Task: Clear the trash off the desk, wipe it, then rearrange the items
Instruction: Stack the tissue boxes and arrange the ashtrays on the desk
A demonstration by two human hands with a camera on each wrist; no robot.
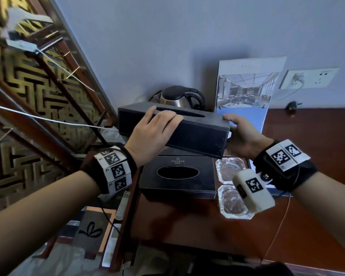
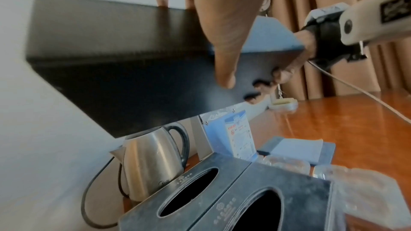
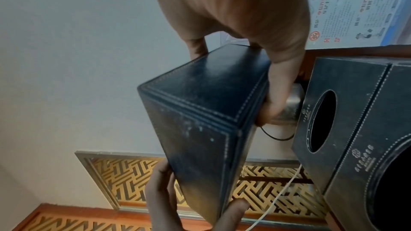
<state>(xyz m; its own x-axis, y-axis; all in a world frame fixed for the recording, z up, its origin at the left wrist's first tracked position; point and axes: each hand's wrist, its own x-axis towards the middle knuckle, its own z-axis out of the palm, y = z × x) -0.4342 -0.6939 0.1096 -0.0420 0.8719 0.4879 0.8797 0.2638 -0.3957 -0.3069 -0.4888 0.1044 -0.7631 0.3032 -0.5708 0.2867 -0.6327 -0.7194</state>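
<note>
The fingers (image 1: 167,118) of the left hand (image 1: 151,134) are lying over the top of a dark tissue box (image 1: 197,134), thumb under it, and the right hand (image 1: 241,136) is gripping its other end. Both are holding it in the air above the tabletop (image 1: 307,156), over a second tissue box (image 1: 177,176), in front of the kettle (image 1: 179,96). Two glass ashtrays (image 1: 233,204) are lying just beside the lower box.

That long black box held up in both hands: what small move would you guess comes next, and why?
Probably lowering the long black box onto bare desk. The left hand and right hand hold it in the air above the tissue boxes and kettle, so it needs a resting spot.
</note>
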